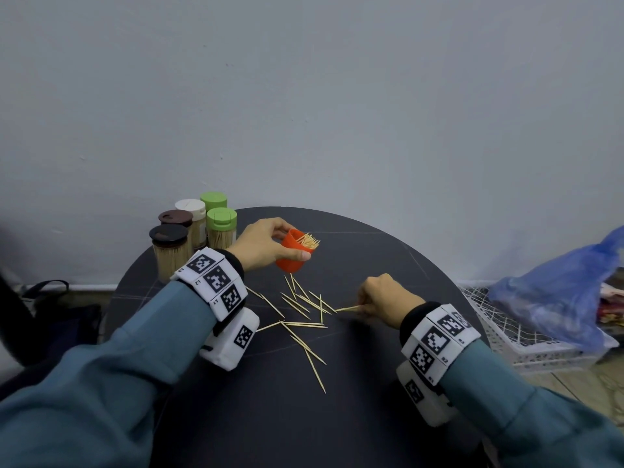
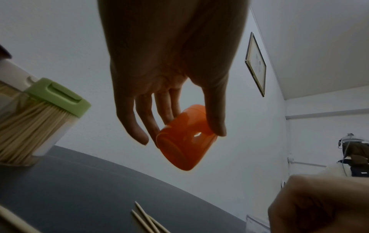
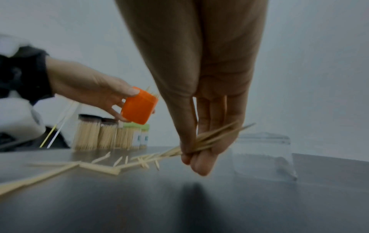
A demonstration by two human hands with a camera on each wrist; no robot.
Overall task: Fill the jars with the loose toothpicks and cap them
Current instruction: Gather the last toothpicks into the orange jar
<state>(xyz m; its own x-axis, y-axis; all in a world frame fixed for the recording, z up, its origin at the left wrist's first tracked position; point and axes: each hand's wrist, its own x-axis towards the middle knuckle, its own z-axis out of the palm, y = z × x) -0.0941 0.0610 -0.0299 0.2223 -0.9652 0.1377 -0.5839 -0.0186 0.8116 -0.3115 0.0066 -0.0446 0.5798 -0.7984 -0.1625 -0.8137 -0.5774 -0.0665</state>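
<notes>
Five capped jars stand clustered at the table's ten o'clock edge, all packed with toothpicks: two with dark brown caps, one with a white cap, two with green caps. The right wrist view shows small labels on the green-capped ones, but the writing is too blurred to read.

Just right of them, the left hand holds an orange jar in the air above the table, tilted with its open mouth toward two o'clock. The thumb presses one side and the fingers curl round the other. The head view shows toothpick tips sticking out of the mouth; the left wrist view sees only the closed bottom and the translucent wall. That view alone also catches a framed picture on the wall at two o'clock.

Loose toothpicks lie scattered at the table's centre, roughly twenty, crossing one another; an exact count is not possible.

At three o'clock of the scatter, the right hand is low over the table, thumb and fingers pinched round a small bundle of toothpicks. The head view shows just their ends poking out; the right wrist view shows several sticks fanned across the fingers.

Only the right wrist view shows a clear empty container on the table behind the hand.

Off the table at three o'clock, a blue plastic bag lies in a white wire basket.
</notes>
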